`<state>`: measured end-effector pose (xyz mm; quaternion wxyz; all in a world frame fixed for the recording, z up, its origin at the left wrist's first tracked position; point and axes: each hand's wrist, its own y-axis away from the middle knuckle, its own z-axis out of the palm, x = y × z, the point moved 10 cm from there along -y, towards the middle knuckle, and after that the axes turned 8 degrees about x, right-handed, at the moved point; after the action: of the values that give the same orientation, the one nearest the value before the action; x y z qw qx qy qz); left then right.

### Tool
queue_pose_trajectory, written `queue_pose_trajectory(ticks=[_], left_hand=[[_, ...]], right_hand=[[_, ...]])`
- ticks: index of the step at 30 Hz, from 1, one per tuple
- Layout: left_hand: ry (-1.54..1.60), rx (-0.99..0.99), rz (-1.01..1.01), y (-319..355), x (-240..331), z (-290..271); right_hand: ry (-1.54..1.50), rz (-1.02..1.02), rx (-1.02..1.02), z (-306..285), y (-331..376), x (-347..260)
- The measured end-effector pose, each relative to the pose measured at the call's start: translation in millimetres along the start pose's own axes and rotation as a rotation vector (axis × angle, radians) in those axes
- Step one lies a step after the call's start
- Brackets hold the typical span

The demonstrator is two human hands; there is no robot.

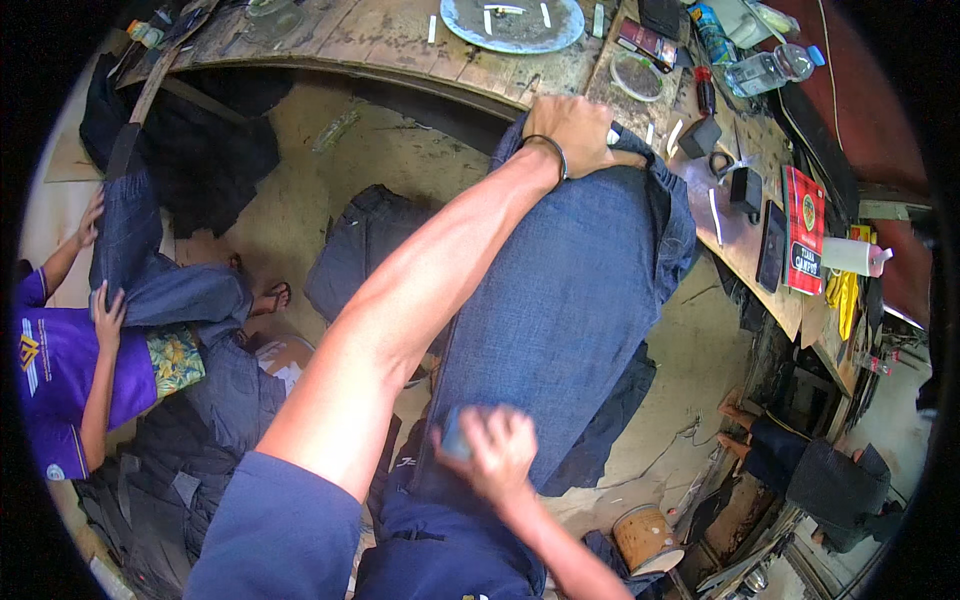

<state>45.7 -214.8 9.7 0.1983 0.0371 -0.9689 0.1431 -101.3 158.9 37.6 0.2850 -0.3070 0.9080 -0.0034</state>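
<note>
Between both hands [575, 135], broad blue denim [565, 275]; rumpled edge.

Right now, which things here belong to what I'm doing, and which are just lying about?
In use:
- denim garment, held by your left hand
- blurred bluish item in your right hand

Apparently just lying about:
- clear bottle
- scissors
- phone
- red packet

Own hands: two, left hand [575, 132] and right hand [500, 448]
Denim garment [560, 270] under them: one
Blurred blue pad [457, 436]: one
Other people: two, purple-shirted person [95, 385] and dark-clothed person [835, 490]
Round tray [515, 38]: one
Blue-capped bottle [758, 73]: one
Scissors [741, 158]: one pair
Phone [771, 248]: one
</note>
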Motion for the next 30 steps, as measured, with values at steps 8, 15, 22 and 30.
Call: queue_pose_trajectory(ticks=[8, 15, 22, 30], left_hand=[[0.014, -0.024, -0.058, -0.6, -2.1, -4.1], [-0.035, 0.072, -0.04, -5.6, -5.3, -4.5], [-0.047, -0.013, -0.058, -4.6, -2.4, -6.2], [-0.087, 0.064, -0.044, -10.4, -2.7, -8.0]], right_hand=[[-0.061, -0.209, -0.021, -25.5, -91.8, 25.0], [0.096, 0.065, 0.04, -22.5, -46.7, 5.9], [0.042, -0.223, -0.007, -35.5, -84.8, 51.8], [0.119, 0.116, 0.127, -66.7, -14.0, -4.8]])
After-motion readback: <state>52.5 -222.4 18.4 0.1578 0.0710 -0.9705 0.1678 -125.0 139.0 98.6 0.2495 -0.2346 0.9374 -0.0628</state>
